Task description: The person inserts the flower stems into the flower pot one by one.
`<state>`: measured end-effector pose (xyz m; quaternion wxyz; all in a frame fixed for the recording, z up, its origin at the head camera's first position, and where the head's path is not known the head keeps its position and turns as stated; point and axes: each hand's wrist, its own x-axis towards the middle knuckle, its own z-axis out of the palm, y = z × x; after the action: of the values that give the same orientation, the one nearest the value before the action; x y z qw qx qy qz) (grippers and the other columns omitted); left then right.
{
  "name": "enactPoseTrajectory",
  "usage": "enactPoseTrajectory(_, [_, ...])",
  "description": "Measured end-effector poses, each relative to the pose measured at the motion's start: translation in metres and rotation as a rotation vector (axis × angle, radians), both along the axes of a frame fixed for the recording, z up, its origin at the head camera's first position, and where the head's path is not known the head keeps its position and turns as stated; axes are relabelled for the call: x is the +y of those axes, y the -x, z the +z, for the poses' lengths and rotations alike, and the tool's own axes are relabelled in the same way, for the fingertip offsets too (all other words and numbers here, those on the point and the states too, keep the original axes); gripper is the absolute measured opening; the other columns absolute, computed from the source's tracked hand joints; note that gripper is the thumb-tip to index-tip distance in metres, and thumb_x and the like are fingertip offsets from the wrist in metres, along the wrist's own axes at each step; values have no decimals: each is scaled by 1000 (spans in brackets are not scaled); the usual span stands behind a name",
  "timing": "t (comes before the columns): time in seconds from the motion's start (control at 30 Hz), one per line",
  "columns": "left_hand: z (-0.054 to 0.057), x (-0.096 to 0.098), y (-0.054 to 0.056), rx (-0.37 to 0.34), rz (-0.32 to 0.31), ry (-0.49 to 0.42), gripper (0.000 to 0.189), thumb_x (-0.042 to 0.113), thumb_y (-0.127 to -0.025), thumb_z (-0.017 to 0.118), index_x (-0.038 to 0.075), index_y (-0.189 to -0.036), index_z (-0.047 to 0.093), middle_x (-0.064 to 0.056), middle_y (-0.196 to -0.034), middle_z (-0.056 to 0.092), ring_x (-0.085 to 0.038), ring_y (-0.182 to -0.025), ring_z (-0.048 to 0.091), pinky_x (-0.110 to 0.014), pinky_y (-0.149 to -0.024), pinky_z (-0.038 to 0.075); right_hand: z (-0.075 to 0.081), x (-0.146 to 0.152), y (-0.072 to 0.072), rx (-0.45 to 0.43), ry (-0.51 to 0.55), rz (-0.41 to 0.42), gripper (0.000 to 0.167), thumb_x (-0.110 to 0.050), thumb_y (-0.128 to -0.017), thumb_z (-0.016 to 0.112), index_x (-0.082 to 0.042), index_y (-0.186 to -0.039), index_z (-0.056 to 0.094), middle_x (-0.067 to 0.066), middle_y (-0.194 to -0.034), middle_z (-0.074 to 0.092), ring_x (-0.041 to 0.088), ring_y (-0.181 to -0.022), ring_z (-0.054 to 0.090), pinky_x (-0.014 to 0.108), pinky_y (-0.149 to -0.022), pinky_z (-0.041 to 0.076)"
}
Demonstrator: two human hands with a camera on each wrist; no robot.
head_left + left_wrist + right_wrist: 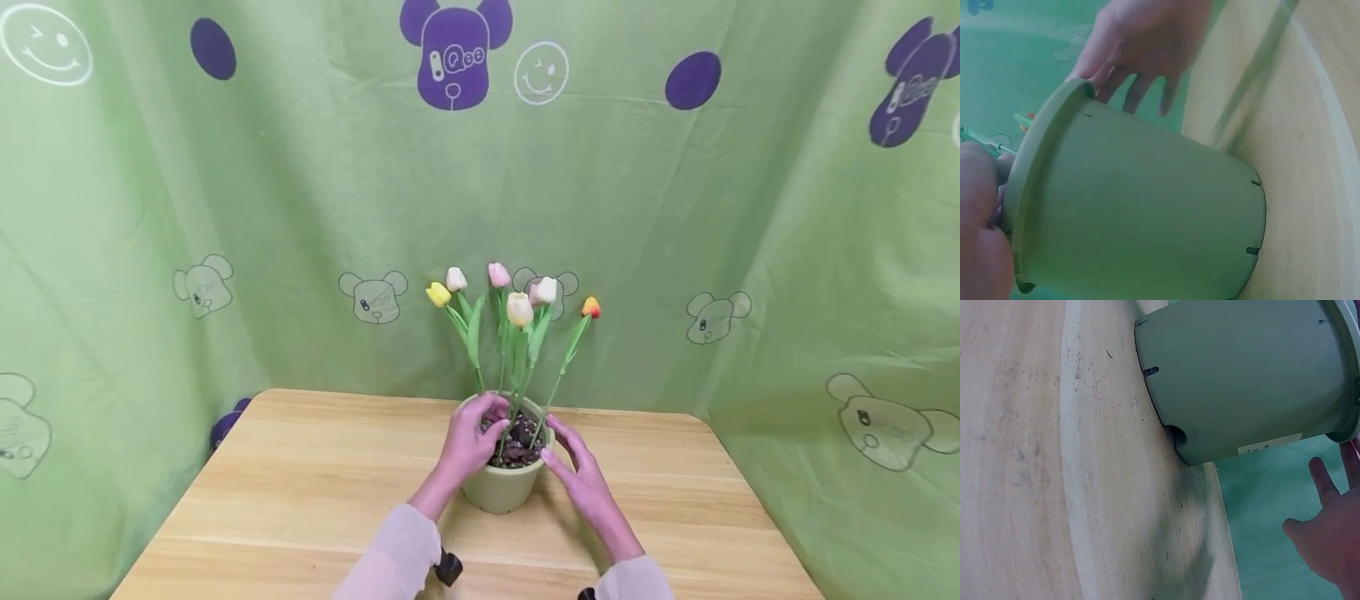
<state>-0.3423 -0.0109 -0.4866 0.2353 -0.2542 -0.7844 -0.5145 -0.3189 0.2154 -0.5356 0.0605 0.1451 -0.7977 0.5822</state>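
Observation:
A pale green flowerpot (497, 492) stands upright on the table, filled with dark, speckled soil (517, 454). Several artificial tulips rise from it, among them a cream tulip (520, 309), a yellow tulip (438, 294) and an orange-red tulip (591, 307). Over the left part of the rim reaches my left hand (470, 437), its bent fingers and thumb apart beside the cream tulip's stem. My right hand (585, 483) touches the rim on the right, near the orange-red tulip's stem; its fingers are spread. In the left wrist view the pot's wall (1129, 206) hides most of the soil.
The wooden table (315, 483) has rounded far corners. Green curtain (300, 167) with printed bear heads hangs behind and at both sides. Small dark specks lie on the tabletop (1029, 437) in the right wrist view.

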Motion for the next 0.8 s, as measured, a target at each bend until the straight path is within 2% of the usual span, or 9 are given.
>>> enactPoseTrajectory(0.13, [-2, 0, -1, 2, -18, 48, 25, -1, -89, 75, 2, -113, 70, -7, -98, 74, -15, -88, 68, -23, -80, 60, -1, 2, -1, -9, -1, -3, 61, -29, -106, 60, -17, -160, 36, 13, -169, 28, 43, -155, 25, 71, -123, 15])
enactPoseTrajectory(0.43, [0, -4, 0, -53, -46, 103, 21, 0, -91, 74, 0, -112, 70, -11, -99, 74, -15, -89, 68, -23, -84, 60, -1, 2, 2, 3, -3, 5, 60, -29, -106, 60, -20, -160, 36, 11, -169, 28, 42, -155, 25, 70, -124, 15])
enactPoseTrajectory(0.7, [-3, -5, 0, 0, -53, 147, 21, -2, -90, 74, -1, -110, 69, -15, -99, 74, -19, -88, 68, -27, -84, 61, 1, 1, 2, 0, -14, -6, 60, -29, -105, 60, -19, -160, 37, 10, -169, 30, 42, -155, 26, 74, -122, 14])
enactPoseTrajectory(0.8, [-3, -5, 0, -2, -53, 162, 22, -2, -90, 74, 0, -111, 69, -15, -99, 74, -18, -89, 68, -26, -85, 61, 2, 0, 1, 5, -25, -10, 60, -29, -106, 60, -17, -160, 37, 11, -169, 30, 42, -155, 26, 74, -121, 14])
